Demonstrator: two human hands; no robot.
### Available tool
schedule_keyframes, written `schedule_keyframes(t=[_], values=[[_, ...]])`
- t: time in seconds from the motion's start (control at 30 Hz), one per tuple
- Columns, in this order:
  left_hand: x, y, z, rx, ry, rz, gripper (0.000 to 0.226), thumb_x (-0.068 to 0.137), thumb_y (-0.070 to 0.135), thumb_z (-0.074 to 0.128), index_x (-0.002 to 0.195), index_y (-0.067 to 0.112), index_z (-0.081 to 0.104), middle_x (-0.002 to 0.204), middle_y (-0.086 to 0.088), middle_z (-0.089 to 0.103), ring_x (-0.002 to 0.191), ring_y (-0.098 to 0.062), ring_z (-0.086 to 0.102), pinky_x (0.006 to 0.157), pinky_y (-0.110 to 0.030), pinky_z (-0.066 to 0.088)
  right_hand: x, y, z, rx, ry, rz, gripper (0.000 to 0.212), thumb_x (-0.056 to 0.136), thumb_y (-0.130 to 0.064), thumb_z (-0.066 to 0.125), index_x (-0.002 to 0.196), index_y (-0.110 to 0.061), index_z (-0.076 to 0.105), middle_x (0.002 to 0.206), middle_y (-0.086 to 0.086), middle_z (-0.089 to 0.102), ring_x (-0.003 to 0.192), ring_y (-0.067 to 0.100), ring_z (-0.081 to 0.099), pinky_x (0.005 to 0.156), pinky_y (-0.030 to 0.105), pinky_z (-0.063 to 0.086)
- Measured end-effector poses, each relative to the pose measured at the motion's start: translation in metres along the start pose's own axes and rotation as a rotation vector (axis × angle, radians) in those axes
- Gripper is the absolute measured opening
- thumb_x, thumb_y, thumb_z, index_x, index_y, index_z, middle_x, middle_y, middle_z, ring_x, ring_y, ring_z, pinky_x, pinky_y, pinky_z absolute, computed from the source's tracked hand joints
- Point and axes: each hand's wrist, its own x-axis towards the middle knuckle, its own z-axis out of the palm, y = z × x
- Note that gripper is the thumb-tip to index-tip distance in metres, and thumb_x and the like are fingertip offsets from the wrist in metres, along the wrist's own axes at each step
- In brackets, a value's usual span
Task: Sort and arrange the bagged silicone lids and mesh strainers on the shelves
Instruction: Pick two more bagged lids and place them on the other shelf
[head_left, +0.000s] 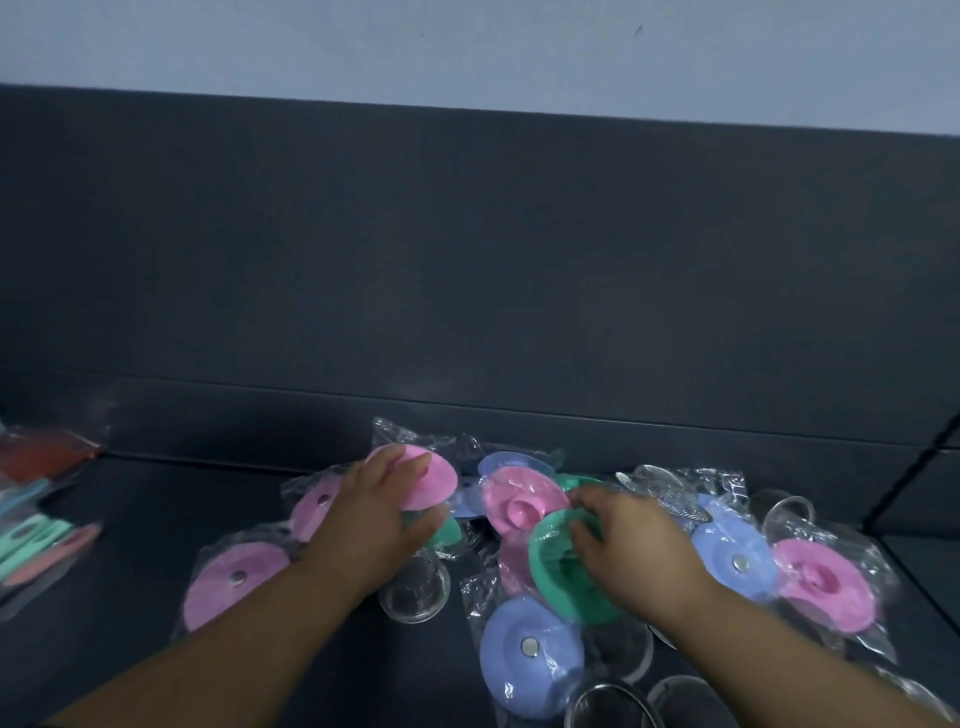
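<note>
A heap of bagged lids and strainers lay on the dark shelf (156, 493), in front of its dark back panel (467, 260). The left hand (374, 519) reached into the heap; its fingers (410, 467) were spread over the near edge of a tilted pink lid (434, 480), with the thumb below the rim, so the lid was pinched between them. The right hand (623, 540) lay over a green lid (558, 566), fingers curled down onto its top; whether they gripped it could not be told. A second pink lid (519, 501) sat just behind those fingertips. A blue lid (530, 654) lay near the front edge, below the green one. A mesh strainer (665, 488) rested behind the right hand. A flat pink lid (234, 582) lay left of the left forearm. Other bagged items (36, 509) lay well apart at far left.
</note>
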Motion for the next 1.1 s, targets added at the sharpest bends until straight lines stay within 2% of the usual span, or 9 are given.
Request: schedule_keyframes(t=[0.13, 0.23, 0.33, 0.43, 0.5, 0.53, 0.63, 0.73, 1.1], values=[[0.006, -0.005, 0.0, 0.177, -0.153, 0.059, 0.085, 0.069, 0.045, 0.074, 0.142, 0.035, 0.032, 0.149, 0.011, 0.023, 0.131, -0.02, 0.031, 0.109, -0.031, 0.027, 0.004, 0.003, 0.002, 0.008, -0.002, -0.003, 0.023, 0.09, -0.031, 0.05, 0.111, -0.031, 0.06, 0.096, 0.003, 0.07, 0.092, 0.025, 0.064, 0.073, 0.031, 0.049], [0.009, -0.009, 0.003, 0.274, -0.075, 0.119, 0.068, 0.057, 0.017, 0.075, 0.122, 0.032, 0.058, 0.126, 0.006, 0.057, 0.101, -0.025, 0.06, 0.089, -0.039, 0.044, 0.006, 0.005, 0.003, 0.023, -0.003, 0.012, 0.024, 0.089, -0.031, 0.05, 0.11, -0.031, 0.06, 0.097, 0.004, 0.07, 0.093, 0.027, 0.064, 0.074, 0.031, 0.05], [0.015, -0.004, 0.006, 0.411, -0.036, 0.105, 0.056, 0.048, 0.019, 0.076, 0.1, 0.038, 0.068, 0.099, 0.009, 0.069, 0.078, -0.024, 0.066, 0.08, -0.041, 0.046, 0.006, 0.005, 0.003, 0.032, 0.007, 0.011, 0.023, 0.089, -0.031, 0.05, 0.11, -0.03, 0.06, 0.097, 0.004, 0.07, 0.095, 0.028, 0.064, 0.076, 0.033, 0.051], [0.015, 0.007, 0.001, 0.502, -0.038, 0.071, 0.044, 0.065, 0.025, 0.073, 0.104, 0.043, 0.066, 0.121, 0.011, 0.062, 0.116, -0.033, 0.053, 0.104, -0.059, 0.02, 0.003, 0.005, 0.001, 0.041, 0.011, 0.019, 0.024, 0.089, -0.031, 0.049, 0.111, -0.031, 0.06, 0.097, 0.004, 0.07, 0.093, 0.027, 0.064, 0.076, 0.033, 0.052], [0.014, 0.012, -0.002, 0.551, -0.055, 0.075, 0.041, 0.08, 0.028, 0.06, 0.118, 0.043, 0.057, 0.136, 0.016, 0.048, 0.135, -0.027, 0.034, 0.111, -0.051, 0.003, -0.002, 0.004, -0.002, 0.04, 0.025, 0.028, 0.026, 0.09, -0.031, 0.049, 0.113, -0.032, 0.06, 0.098, 0.003, 0.071, 0.094, 0.027, 0.064, 0.075, 0.032, 0.051], [0.013, 0.014, -0.003, 0.558, -0.073, 0.082, 0.038, 0.083, 0.028, 0.056, 0.119, 0.04, 0.056, 0.133, 0.017, 0.051, 0.132, -0.022, 0.038, 0.112, -0.044, 0.007, -0.005, 0.004, -0.005, 0.041, 0.037, 0.033, 0.027, 0.09, -0.031, 0.049, 0.114, -0.032, 0.06, 0.099, 0.002, 0.071, 0.095, 0.027, 0.064, 0.075, 0.031, 0.05], [0.005, 0.018, -0.009, 0.414, -0.053, 0.138, 0.024, 0.079, 0.028, 0.059, 0.102, 0.03, 0.063, 0.105, 0.009, 0.066, 0.1, -0.016, 0.06, 0.088, -0.028, 0.039, -0.017, 0.001, -0.015, 0.056, 0.101, 0.069, 0.027, 0.091, -0.03, 0.049, 0.115, -0.033, 0.06, 0.1, 0.001, 0.071, 0.096, 0.026, 0.063, 0.075, 0.032, 0.05], [0.002, 0.016, -0.013, 0.196, 0.02, 0.225, 0.025, 0.067, 0.021, 0.069, 0.092, 0.027, 0.068, 0.09, 0.009, 0.068, 0.082, -0.022, 0.064, 0.066, -0.028, 0.046, -0.035, 0.0, -0.027, 0.054, 0.22, 0.129, 0.028, 0.09, -0.029, 0.05, 0.116, -0.034, 0.06, 0.099, 0.0, 0.071, 0.095, 0.025, 0.063, 0.072, 0.03, 0.047], [-0.026, 0.11, -0.04, -0.173, 0.157, 0.428, 0.03, 0.077, 0.022, 0.072, 0.107, 0.025, 0.07, 0.109, 0.005, 0.068, 0.097, -0.023, 0.064, 0.082, -0.029, 0.049, -0.15, 0.016, -0.08, 0.011, 0.504, 0.393, 0.031, 0.092, -0.029, 0.052, 0.122, -0.034, 0.059, 0.101, -0.003, 0.07, 0.089, 0.023, 0.064, 0.068, 0.03, 0.048]])
